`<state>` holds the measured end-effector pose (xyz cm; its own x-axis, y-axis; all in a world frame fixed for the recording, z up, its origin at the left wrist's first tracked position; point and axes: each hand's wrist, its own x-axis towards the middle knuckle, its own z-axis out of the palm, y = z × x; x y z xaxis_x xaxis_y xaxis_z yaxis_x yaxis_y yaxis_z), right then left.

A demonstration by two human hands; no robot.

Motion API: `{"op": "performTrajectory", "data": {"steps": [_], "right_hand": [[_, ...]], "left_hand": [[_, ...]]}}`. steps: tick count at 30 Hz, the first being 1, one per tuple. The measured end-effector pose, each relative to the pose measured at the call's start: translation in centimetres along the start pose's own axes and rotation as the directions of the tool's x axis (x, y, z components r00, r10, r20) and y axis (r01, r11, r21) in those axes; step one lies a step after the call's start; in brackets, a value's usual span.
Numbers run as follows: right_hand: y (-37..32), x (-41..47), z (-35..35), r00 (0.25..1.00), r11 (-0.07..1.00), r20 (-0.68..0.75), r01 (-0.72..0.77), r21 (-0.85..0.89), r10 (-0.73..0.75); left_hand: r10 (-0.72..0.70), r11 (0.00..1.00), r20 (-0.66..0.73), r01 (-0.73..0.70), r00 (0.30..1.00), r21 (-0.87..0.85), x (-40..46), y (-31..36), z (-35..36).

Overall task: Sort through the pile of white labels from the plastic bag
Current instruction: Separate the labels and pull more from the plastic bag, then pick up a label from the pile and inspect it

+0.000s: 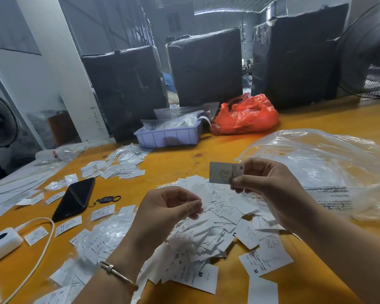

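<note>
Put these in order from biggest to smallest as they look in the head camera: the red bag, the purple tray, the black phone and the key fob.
1. red bag
2. purple tray
3. black phone, though it lies nearer the camera, so it may look bigger than it is
4. key fob

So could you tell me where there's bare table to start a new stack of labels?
Bare table lies between the purple tray and the label pile; the near right corner is bare too. Left, around the phone, is crowded.
</note>
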<state>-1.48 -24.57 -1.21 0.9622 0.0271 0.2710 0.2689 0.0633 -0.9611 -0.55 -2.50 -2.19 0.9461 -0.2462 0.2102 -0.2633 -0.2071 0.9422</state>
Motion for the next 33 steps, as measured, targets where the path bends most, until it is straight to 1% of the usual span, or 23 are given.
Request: {"op": "performTrajectory", "data": {"steps": [4, 10, 15, 20, 24, 26, 30, 33], "right_hand": [[-0.22, -0.25, 0.29, 0.999, 0.999, 0.012, 0.041, -0.006, -0.041], [-0.17, -0.17, 0.14, 0.999, 0.998, 0.005, 0.042, -0.037, -0.042], [-0.11, -0.04, 0.17, 0.999, 0.999, -0.008, 0.053, -0.002, -0.053], [-0.26, -0.3, 0.15, 0.993, 0.993, -0.013, 0.114, 0.019, -0.113], [-0.37, -0.3, 0.17, 0.988, 0.989, -0.051, 0.146, 0.009, -0.146], [-0.4, -0.26, 0.24, 0.99, 0.992, -0.06, 0.128, 0.02, -0.127], [-0.6, -0.2, 0.36, 0.999, 0.999, -0.035, 0.022, 0.037, -0.021], [-0.86, -0.22, 0.32, 1.0, 0.994, 0.025, -0.014, 0.105, 0.011]], "left_hand": [[0.01, 1.0, 0.002, -0.01, 1.0, 0.001, 0.03, -0.18, -0.1], [0.018, 1.0, -0.003, -0.018, 1.0, 0.012, 0.06, -0.25, -0.06], [0.026, 1.0, 0.008, -0.026, 1.0, -0.013, -0.08, -0.01, 0.07], [0.034, 0.999, 0.027, -0.034, 0.999, -0.021, -0.15, 0.04, 0.06], [0.039, 0.999, 0.022, -0.039, 0.999, -0.006, -0.14, 0.09, -0.04], [0.039, 0.999, 0.022, -0.039, 0.999, 0.0, -0.12, 0.1, -0.02], [0.038, 0.999, 0.027, -0.038, 0.999, 0.008, -0.15, 0.11, 0.14], [0.045, 0.999, 0.031, -0.045, 0.999, 0.012, -0.18, 0.17, 0.17]]}}
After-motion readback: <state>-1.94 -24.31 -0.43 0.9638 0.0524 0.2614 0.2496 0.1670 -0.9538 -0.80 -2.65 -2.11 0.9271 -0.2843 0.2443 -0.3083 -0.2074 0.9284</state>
